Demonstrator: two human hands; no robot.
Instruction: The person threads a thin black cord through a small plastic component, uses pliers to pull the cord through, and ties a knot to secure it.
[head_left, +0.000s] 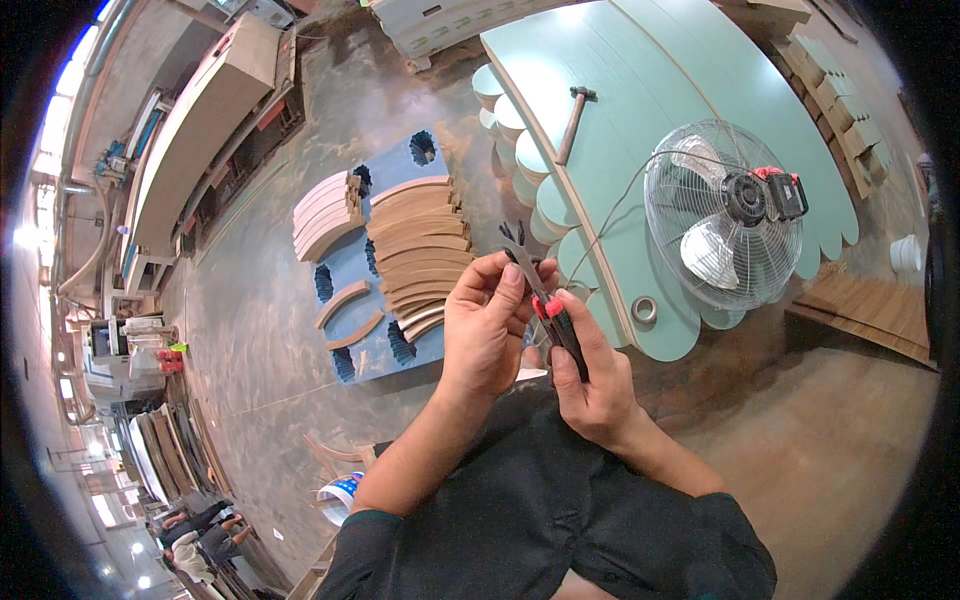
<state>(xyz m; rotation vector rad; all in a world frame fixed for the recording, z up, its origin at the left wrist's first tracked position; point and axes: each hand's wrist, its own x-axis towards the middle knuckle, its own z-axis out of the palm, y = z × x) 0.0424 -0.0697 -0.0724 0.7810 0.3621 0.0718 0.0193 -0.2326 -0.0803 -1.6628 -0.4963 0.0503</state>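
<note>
In front of my chest both hands come together. My right hand (597,385) is closed round the red and black handle of what looks like a utility knife (560,335), its grey blade pointing up and away. My left hand (485,325) is closed too, with thumb and fingers pinched beside the blade. From its fingertips a thin dark piece (512,237) sticks up with a forked end. What this piece is, and whether the blade touches it, I cannot tell.
Stacked pale green panels (640,80) with scalloped edges carry a hammer (576,125), a caged fan (725,215) and a tape roll (645,310). Left of them, curved wooden pieces (415,240) lie on a blue slotted block (355,258). People (205,540) are at the far lower left.
</note>
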